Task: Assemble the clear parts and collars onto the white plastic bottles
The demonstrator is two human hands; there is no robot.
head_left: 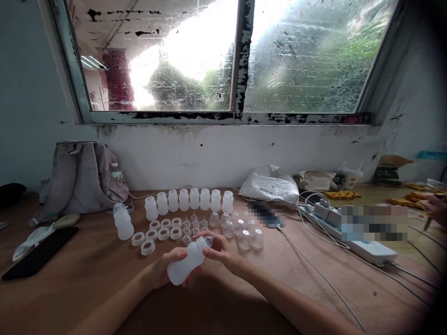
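**Frosted bottle (pixel 185 265) held in both hands at the near middle of the desk (pixel 87 298)**

Bottle tilted, its neck towards the far right, base towards the near left. Left hand (pixel 170 266): fingers closed around the bottle body. Right hand (pixel 222 253): fingers gripping at the neck, where a clear teat piece (pixel 208 240) shows at the mouth. Whether that piece is fully seated, cannot tell.

Beyond the hands, a row of eight upright open bottles (pixel 184 200) runs left to right, near the wall (pixel 195 160). Nearer than the row, three groups: white collar rings (pixel 147 247) on the left, clear pointed teats (pixel 186 239) in the middle, clear domed caps (pixel 244 239) on the right. One more bottle with a clear top (pixel 123 223) stands apart, left of the rings.

Far left, a grey backpack (pixel 82 179) against the wall; nearer, a flat black item (pixel 40 256) with a crumpled white item (pixel 33 241) beside it, and a round beige object (pixel 67 220). Far right of the caps, a silvery plastic package (pixel 270 186). Right side: a white power strip (pixel 370 250) with plugs, and pale cables (pixel 314 267) across the desk. At the far right edge, another person's hand (pixel 435 208) beside yellow parts (pixel 407 202). Window (pixel 195 60) above.
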